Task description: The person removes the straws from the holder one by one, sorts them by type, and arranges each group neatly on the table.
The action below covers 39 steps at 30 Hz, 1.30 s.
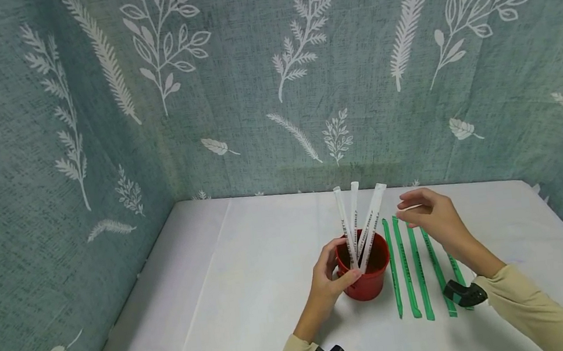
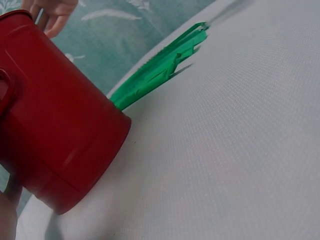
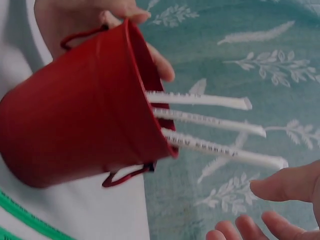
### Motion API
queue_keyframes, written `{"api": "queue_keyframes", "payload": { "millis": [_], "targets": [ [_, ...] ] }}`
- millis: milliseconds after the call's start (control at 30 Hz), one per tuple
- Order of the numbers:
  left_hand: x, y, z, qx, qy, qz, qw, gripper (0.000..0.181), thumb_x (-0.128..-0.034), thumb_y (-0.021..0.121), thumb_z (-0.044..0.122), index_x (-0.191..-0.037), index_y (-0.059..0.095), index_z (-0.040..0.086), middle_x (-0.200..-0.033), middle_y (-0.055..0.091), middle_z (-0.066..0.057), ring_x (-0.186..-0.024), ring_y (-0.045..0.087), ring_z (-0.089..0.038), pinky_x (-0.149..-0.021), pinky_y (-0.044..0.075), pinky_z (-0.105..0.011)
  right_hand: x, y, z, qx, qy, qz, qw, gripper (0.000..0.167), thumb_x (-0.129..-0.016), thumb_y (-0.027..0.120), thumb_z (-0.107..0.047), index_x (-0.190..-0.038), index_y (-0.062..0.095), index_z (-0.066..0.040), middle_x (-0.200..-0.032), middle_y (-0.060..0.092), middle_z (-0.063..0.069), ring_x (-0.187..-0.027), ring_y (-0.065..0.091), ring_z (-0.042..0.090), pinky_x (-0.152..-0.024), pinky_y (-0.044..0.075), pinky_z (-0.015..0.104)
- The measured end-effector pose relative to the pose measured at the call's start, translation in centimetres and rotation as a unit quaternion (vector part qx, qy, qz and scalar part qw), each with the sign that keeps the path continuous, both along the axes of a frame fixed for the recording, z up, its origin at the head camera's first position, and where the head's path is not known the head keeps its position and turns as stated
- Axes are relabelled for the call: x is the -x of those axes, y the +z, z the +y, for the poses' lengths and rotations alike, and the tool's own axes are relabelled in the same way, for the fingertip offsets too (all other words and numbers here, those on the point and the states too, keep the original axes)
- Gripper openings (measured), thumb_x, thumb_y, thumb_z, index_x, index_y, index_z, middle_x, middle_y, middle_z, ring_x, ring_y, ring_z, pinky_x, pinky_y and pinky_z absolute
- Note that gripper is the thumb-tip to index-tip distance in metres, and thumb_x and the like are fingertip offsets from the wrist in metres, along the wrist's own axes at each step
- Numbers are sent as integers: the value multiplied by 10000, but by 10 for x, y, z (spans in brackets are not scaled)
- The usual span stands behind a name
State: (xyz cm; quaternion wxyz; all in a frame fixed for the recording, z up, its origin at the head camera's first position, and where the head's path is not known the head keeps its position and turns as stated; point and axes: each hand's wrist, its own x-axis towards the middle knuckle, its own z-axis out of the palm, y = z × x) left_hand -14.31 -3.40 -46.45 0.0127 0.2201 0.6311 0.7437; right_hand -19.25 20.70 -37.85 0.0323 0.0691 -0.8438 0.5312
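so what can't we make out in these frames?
- White sticks' lower ends: right wrist view, hidden by the red bucket.
- Rightmost green stick's upper part: head view, behind the right hand or wrist.
- Print on the green sticks: head view, too small.

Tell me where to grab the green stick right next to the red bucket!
I'd probably pinch the green stick across its near end, coming from above: it's thin and lies flat, that end reaches past the red bucket, and the bucket and another green stick crowd its sides.
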Motion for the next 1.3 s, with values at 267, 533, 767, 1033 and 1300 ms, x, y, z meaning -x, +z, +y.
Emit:
{"api": "queue_keyframes", "payload": {
  "millis": [267, 533, 767, 1033, 1300],
  "targets": [
    [1, 0, -1, 80, 11, 59, 10000, 585, -874, 636, 113, -1385, 365, 27, -1350, 463, -198, -1203, 459, -326, -946, 409, -429, -2, -2, -16, 327, 105, -28, 9994, 481, -897, 660, -226, -1280, 476, 0, -1176, 575, 221, -861, 609, 13, -732, 522, 240],
    [10, -21, 1, 13, 80, -54, 10000, 577, -868, 655, 153, -1384, 400, 175, -1347, 490, -64, -1187, 478, -237, -931, 416, -368, -3, -9, -34, 799, 78, 101, 9967, 467, -874, 683, -152, -1254, 486, 34, -1137, 572, 225, -850, 609, 19, -740, 534, 301],
    [13, -30, 2, -8, 108, 39, 9999, 575, -874, 646, 145, -1390, 395, 186, -1356, 482, -57, -1185, 481, -240, -926, 426, -372, -2, -12, -45, 873, -70, -130, 9961, 480, -862, 697, -157, -1246, 473, 25, -1133, 555, 202, -850, 600, 23, -771, 527, 323],
    [12, -24, 1, -2, 176, 2, 9998, 578, -860, 652, 120, -1382, 408, 171, -1325, 508, -63, -1176, 488, -229, -916, 426, -364, 1, -14, -52, 1141, -100, -168, 9933, 431, -869, 676, -83, -1223, 476, 58, -1073, 569, 224, -804, 611, 20, -729, 530, 275],
    [1, -2, -1, 38, 158, 31, 9999, 588, -855, 664, 118, -1377, 398, 58, -1312, 505, -171, -1170, 487, -290, -918, 412, -406, 0, -12, -52, 1196, -116, -158, 9926, 354, -859, 663, -30, -1156, 496, 64, -991, 585, 181, -784, 627, 34, -730, 534, 308]
  ]
}}
